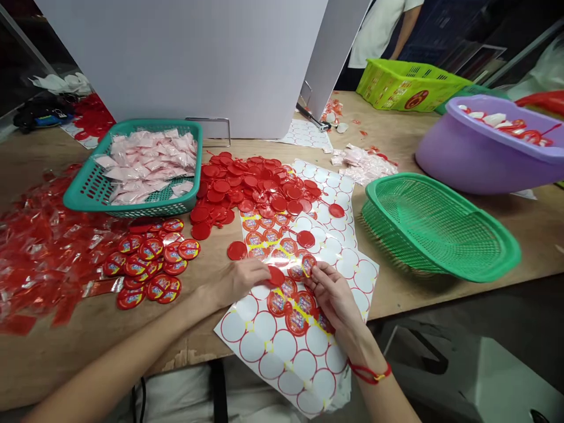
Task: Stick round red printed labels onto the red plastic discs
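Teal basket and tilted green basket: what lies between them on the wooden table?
In the head view, a heap of plain red discs and a white sheet printed with red circles lie between the teal basket and the green basket.

Two hands (244, 281) belong to one person at the desk's near edge, and one other person (383, 35) stands beyond the far edge. Four containers stand on the desk (57, 370): one teal basket (127, 210) toward the left edge, one green basket (467, 258) and one purple tub (458, 158) toward the right edge, and one lime crate (396, 88) at the far edge. At least three sticker sheets (273, 352) lie mid-desk. About fifteen labelled red discs (151, 248) sit left of them; the plain red discs (242, 188) are too many to count.
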Action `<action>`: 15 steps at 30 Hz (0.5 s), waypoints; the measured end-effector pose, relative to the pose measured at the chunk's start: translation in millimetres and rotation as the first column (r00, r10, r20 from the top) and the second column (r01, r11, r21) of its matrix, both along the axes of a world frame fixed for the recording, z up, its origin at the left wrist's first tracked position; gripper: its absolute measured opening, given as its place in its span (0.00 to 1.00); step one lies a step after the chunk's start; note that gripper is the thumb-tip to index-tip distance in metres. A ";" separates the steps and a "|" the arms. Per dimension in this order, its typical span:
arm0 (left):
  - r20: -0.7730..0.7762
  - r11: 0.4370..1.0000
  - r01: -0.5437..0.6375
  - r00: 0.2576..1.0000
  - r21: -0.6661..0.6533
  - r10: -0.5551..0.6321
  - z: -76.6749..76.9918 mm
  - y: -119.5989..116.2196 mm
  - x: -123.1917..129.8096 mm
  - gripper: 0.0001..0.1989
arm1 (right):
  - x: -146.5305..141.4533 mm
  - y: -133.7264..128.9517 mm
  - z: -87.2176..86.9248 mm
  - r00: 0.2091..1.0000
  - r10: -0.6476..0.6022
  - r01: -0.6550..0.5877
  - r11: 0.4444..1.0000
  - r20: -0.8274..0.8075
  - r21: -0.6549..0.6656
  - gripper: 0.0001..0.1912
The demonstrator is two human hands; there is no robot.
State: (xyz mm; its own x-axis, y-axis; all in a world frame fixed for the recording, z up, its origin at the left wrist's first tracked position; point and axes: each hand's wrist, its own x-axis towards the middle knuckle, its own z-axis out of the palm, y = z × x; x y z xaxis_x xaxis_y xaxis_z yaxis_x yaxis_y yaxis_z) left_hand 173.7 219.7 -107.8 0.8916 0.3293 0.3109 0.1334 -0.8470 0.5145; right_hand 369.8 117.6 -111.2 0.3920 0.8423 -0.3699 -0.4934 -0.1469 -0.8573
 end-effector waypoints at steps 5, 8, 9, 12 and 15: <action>-0.013 0.968 -0.250 0.968 0.000 0.250 -10.3 -26.9 0.1 0.10 | -3.6 6.0 8.2 0.911 0.195 -0.204 0.979 0.363 -0.013 0.12; -0.075 0.882 -0.472 0.880 -0.008 0.470 -5.4 -40.4 14.0 0.29 | -2.7 13.1 10.0 0.832 0.242 -0.281 0.960 0.499 0.001 0.10; -0.096 0.856 -0.517 0.851 0.010 0.516 -3.9 -43.3 18.6 0.33 | -1.8 15.1 10.3 0.814 0.243 -0.292 0.956 0.528 0.010 0.10; -0.161 0.834 -0.550 0.820 0.045 0.550 -0.3 -45.4 27.3 0.33 | 1.4 18.7 10.8 0.778 0.233 -0.308 0.951 0.583 0.032 0.09; -0.200 0.861 -0.507 0.842 0.025 0.502 3.4 -42.6 29.4 0.31 | 4.1 20.6 9.8 0.778 0.270 -0.346 0.938 0.568 0.028 0.21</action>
